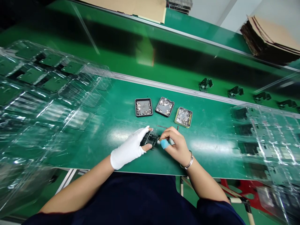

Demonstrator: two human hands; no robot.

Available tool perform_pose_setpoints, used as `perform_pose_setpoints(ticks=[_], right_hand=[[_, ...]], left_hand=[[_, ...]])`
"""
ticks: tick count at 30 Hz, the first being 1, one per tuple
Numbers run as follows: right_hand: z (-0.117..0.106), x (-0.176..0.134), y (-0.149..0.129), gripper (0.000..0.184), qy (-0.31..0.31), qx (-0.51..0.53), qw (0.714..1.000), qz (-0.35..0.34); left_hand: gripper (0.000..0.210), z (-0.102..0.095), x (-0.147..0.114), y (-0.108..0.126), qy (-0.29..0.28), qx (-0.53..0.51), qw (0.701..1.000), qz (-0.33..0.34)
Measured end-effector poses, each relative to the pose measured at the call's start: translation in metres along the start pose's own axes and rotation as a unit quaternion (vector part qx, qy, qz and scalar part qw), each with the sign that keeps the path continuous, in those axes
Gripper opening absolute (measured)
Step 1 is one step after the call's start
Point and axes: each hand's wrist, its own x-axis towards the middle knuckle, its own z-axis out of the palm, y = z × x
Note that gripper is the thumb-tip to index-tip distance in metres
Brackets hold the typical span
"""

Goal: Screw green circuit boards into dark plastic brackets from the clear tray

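Observation:
My left hand [131,148], in a white glove with bare thumb and fingertips, grips a small black device part [151,139] low over the green table. At the right edge of that part is my right hand [175,143], with blue tape round one digit. Its fingers are pinched together; whatever lies between them is too small to name. Just beyond the hands lies a thin metal rod [161,126], partly hidden by the right hand. Three small trays, a left one [143,116], a middle one [172,109] and a right one [176,121], hold small shiny metal pieces.
Stacked clear plastic trays [93,90] with dark parts stand on the left, and more clear trays [269,140] on the right. Several black parts [205,84] line the ledge behind a metal rail [154,84]. Cardboard sheets [274,34] are piled at the back right.

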Motion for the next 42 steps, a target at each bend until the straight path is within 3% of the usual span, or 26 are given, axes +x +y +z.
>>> perform_pose_setpoints(ticks=[4,8,16,22,27,34,39,42], right_hand=[[0.006,0.0,0.003,0.011,-0.022,-0.066,0.997,-0.037],[0.01,-0.001,0.003,0.012,-0.035,-0.042,0.998,-0.042],[0.012,-0.002,0.002,0.011,-0.041,-0.002,0.999,-0.029],[0.013,-0.004,0.001,0.008,-0.047,-0.023,0.997,-0.051],[0.01,-0.003,0.001,0.007,-0.045,-0.042,0.996,-0.063],[0.012,-0.004,0.001,0.009,-0.064,-0.09,0.991,-0.069],[0.014,-0.005,0.002,0.014,-0.062,-0.08,0.994,-0.04],[0.016,-0.005,0.002,0.016,-0.052,-0.079,0.995,-0.031]], left_hand=[[0.049,0.008,-0.001,0.005,0.042,-0.02,0.999,-0.012],[0.044,0.013,-0.004,0.015,0.073,-0.062,0.995,-0.001],[0.076,0.01,-0.01,0.018,0.02,-0.164,0.986,-0.004],[0.078,0.008,-0.01,0.011,0.012,-0.116,0.992,0.04],[0.075,0.003,-0.006,0.015,0.01,-0.092,0.996,0.019],[0.069,-0.001,-0.007,0.016,0.009,-0.016,0.999,0.044],[0.05,-0.005,-0.007,0.018,-0.01,0.053,0.995,0.086],[0.035,-0.005,-0.007,0.024,0.014,0.123,0.988,0.089]])
